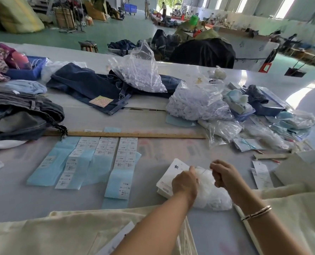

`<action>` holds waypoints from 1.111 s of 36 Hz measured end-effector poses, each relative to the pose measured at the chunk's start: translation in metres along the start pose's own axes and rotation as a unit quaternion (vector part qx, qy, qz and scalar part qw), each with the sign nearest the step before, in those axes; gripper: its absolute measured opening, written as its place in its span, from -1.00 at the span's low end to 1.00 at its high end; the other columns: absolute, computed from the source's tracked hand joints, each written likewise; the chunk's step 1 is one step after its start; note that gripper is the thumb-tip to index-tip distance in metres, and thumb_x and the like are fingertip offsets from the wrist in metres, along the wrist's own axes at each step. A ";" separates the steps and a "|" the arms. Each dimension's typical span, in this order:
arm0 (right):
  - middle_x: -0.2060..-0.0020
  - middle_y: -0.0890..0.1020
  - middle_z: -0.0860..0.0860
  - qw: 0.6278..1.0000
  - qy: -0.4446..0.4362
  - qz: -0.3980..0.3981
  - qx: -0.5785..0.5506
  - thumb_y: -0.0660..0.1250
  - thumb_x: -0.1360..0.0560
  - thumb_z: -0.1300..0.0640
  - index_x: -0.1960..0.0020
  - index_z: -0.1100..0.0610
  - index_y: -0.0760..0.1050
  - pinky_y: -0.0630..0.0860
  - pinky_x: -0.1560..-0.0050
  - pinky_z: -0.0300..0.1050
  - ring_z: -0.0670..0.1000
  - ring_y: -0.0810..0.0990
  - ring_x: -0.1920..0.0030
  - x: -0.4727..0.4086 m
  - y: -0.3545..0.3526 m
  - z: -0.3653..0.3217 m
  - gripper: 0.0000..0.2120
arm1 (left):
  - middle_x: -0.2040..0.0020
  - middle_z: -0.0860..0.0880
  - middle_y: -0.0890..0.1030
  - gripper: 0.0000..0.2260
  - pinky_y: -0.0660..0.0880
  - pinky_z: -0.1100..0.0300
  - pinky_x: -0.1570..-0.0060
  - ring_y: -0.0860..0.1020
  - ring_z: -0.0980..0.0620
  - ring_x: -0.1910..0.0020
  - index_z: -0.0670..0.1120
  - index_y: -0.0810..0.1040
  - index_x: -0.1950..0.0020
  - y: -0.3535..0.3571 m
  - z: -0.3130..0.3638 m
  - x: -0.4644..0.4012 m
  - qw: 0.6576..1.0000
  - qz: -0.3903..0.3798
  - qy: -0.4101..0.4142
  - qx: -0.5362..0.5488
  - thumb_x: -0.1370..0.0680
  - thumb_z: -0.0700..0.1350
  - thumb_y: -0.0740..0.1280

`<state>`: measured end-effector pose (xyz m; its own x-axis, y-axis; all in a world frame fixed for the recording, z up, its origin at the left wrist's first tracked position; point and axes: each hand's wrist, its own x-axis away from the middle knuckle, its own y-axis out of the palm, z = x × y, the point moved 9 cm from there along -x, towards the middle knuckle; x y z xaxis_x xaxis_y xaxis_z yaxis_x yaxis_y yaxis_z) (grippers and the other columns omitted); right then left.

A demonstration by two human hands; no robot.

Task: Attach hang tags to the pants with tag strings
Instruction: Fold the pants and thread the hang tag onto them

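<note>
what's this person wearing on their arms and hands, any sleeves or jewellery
Both forearms are bare, with no sleeves or gloves in view. The right wrist carries a thin metallic bangle, silver with a pinkish tone, seemingly two slim bands. The left hand and right hand show no rings.

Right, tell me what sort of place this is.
Most likely the finishing area of a garment factory. The table holds folded jeans, label strips and bags of tag strings, while both hands work over a stack of hang tags. More clothing is piled in the hall behind.
</note>
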<state>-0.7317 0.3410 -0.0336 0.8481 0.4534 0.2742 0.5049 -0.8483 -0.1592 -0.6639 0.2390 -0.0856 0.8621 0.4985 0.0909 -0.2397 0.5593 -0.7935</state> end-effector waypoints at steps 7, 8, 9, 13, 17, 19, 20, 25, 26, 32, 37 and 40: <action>0.59 0.30 -0.05 0.992 -0.030 0.070 -0.098 0.12 -0.56 0.30 0.30 0.13 0.35 0.18 0.60 -0.36 -0.12 0.19 0.63 0.009 -0.045 -0.041 -0.73 | -0.12 -0.09 0.61 -0.70 0.46 0.09 -0.04 0.56 -0.14 -0.11 -0.02 0.38 -0.29 0.025 -0.015 0.002 0.992 -0.021 -0.022 0.126 -0.56 -0.07 0.28; 0.59 0.30 -0.05 0.994 -0.026 0.057 -0.085 0.13 -0.56 0.30 0.29 0.15 0.37 0.18 0.60 -0.35 -0.12 0.18 0.63 0.012 -0.041 -0.044 -0.74 | -0.15 -0.09 0.60 -0.63 0.46 0.09 -0.09 0.55 -0.13 -0.14 -0.02 0.35 -0.34 0.028 -0.009 0.004 0.988 -0.039 -0.016 0.150 -0.56 -0.04 0.29; 0.59 0.29 -0.04 0.996 -0.020 0.038 -0.080 0.14 -0.56 0.29 0.30 0.16 0.37 0.18 0.61 -0.34 -0.12 0.17 0.63 0.016 -0.036 -0.044 -0.74 | -0.19 -0.09 0.58 -0.59 0.46 0.07 -0.12 0.54 -0.14 -0.16 0.00 0.31 -0.39 0.028 -0.004 0.006 0.986 -0.048 -0.010 0.158 -0.55 -0.03 0.28; 0.58 0.18 -0.06 0.997 -0.002 -0.024 -0.077 0.14 -0.57 0.28 0.39 0.13 0.33 0.14 0.61 -0.34 -0.12 0.10 0.62 0.036 -0.007 -0.036 -0.65 | -0.22 -0.06 0.46 -0.60 0.44 0.07 -0.18 0.50 -0.10 -0.17 0.06 0.36 -0.40 -0.005 -0.015 0.028 0.984 0.040 -0.045 0.169 -0.55 -0.10 0.23; 0.61 0.21 -0.06 0.999 -0.007 -0.048 -0.026 0.19 -0.57 0.30 0.28 0.23 0.44 0.14 0.60 -0.32 -0.11 0.13 0.62 0.063 0.028 -0.019 -0.75 | 0.08 -0.04 0.58 -0.75 0.50 0.25 0.00 0.58 0.24 0.18 -0.19 0.60 -0.13 -0.027 -0.036 0.076 0.895 -0.009 -0.100 0.434 -0.60 -0.27 0.15; 0.62 0.28 -0.06 0.997 -0.026 -0.061 0.031 0.23 -0.55 0.28 0.27 0.23 0.50 0.19 0.59 -0.29 -0.10 0.20 0.62 0.080 0.046 -0.012 -0.77 | 0.21 0.00 0.58 -0.71 0.42 0.30 0.28 0.54 0.22 0.34 -0.17 0.61 -0.11 -0.011 -0.029 0.112 0.778 -0.169 -0.123 0.593 -0.59 -0.25 0.10; 0.62 0.32 -0.06 0.996 -0.032 -0.069 0.052 0.25 -0.55 0.27 0.27 0.22 0.51 0.20 0.59 -0.28 -0.11 0.23 0.61 0.089 0.055 -0.007 -0.78 | 0.23 0.00 0.60 -0.72 0.37 0.28 0.31 0.54 0.15 0.33 -0.14 0.61 -0.12 -0.008 -0.029 0.129 0.720 -0.213 -0.133 0.647 -0.58 -0.21 0.13; 0.55 0.43 -0.01 0.991 -0.024 -0.100 0.088 0.33 -0.51 0.27 0.28 0.22 0.55 0.21 0.59 -0.26 -0.08 0.28 0.59 0.137 0.095 0.034 -0.81 | 0.35 -0.07 0.55 -0.78 0.37 0.28 0.48 0.48 0.07 0.46 -0.19 0.64 0.00 -0.024 -0.072 0.167 0.616 -0.117 -0.171 0.760 -0.57 -0.12 0.24; 0.57 0.40 0.00 0.991 -0.022 -0.093 0.093 0.35 -0.50 0.28 0.30 0.23 0.54 0.22 0.59 -0.27 -0.06 0.28 0.60 0.144 0.098 0.044 -0.81 | 0.38 -0.06 0.51 -0.78 0.36 0.31 0.51 0.43 0.10 0.50 -0.23 0.62 -0.01 -0.029 -0.083 0.172 0.633 -0.095 -0.176 0.748 -0.60 -0.16 0.21; 0.62 0.31 0.03 0.995 0.018 -0.011 0.094 0.32 -0.50 0.34 0.35 0.25 0.50 0.27 0.57 -0.22 -0.02 0.27 0.62 0.166 0.087 0.092 -0.76 | 0.43 0.04 0.37 -0.76 0.24 0.35 0.48 0.26 0.15 0.51 -0.21 0.55 -0.15 -0.052 -0.128 0.199 0.791 -0.099 -0.146 0.587 -0.66 -0.26 0.09; 0.23 0.65 -0.03 0.981 0.018 -0.114 0.158 0.30 -0.42 0.44 0.13 0.11 0.57 0.49 0.08 -0.19 -0.02 0.58 0.12 0.181 0.119 0.108 -0.75 | 0.42 0.09 0.39 -0.81 0.33 0.37 0.30 0.36 0.21 0.43 -0.07 0.44 -0.11 -0.067 -0.130 0.211 0.918 -0.136 -0.029 0.371 -0.64 -0.28 0.09; -0.18 0.54 -0.12 0.974 0.025 -0.214 0.072 0.21 -0.25 0.31 -0.25 0.08 0.40 0.40 -0.03 -0.44 -0.24 0.46 -0.23 0.194 0.154 0.108 -0.44 | 0.41 0.11 0.44 -0.86 0.37 0.31 0.22 0.39 0.20 0.39 0.05 0.38 -0.08 -0.060 -0.124 0.217 0.942 -0.192 0.005 0.274 -0.62 -0.17 0.12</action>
<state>-0.4718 0.3274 -0.1069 0.5485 0.7396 0.3901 0.8305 -0.5361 -0.1512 -0.4068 0.2317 -0.0929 0.9359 0.1855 0.2993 -0.1024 0.9566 -0.2727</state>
